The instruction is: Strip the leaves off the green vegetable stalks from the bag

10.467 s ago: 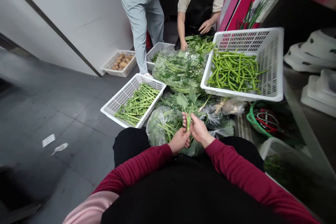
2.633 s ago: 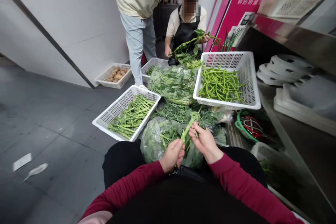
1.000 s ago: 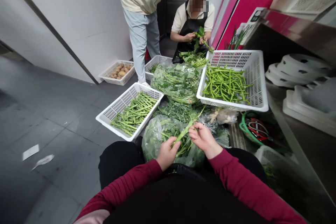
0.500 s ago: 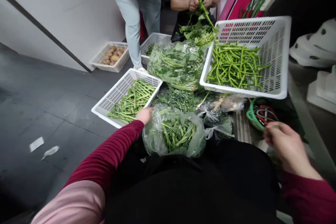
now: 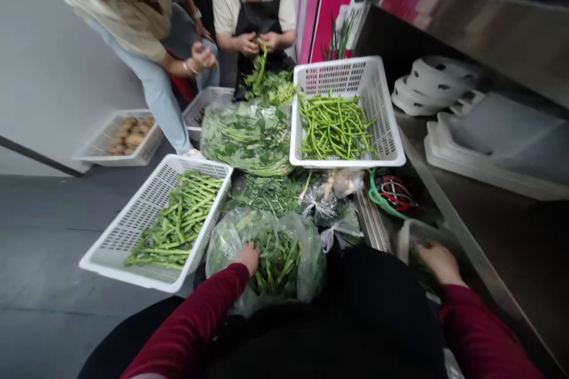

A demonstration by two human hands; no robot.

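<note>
My left hand (image 5: 249, 257) reaches into the open clear plastic bag (image 5: 311, 254) and touches the green stalks (image 5: 278, 263) in it; its fingertips are partly hidden. At the lower right, my right hand (image 5: 438, 260) is lowered over a translucent container (image 5: 405, 237) with dark greens inside, and its fingers are blurred and partly out of sight. Left of the bag lies a white basket (image 5: 120, 249) of cut green stalks (image 5: 186, 213). Behind the bag are loose leafy greens (image 5: 267, 192) and a large bag of leafy greens (image 5: 249, 136).
A white basket (image 5: 391, 130) of green beans stands back right, above a green basket (image 5: 377, 198) with scissors-like red handles. Potatoes (image 5: 131, 136) sit in a basket at left. Two people are opposite; one holds a green stem (image 5: 262, 62). White stacked containers (image 5: 480, 154) lie right.
The view has swung right. My left hand has moved from beside the stalk basket into the plastic bag. My right hand has gone down to the translucent container.
</note>
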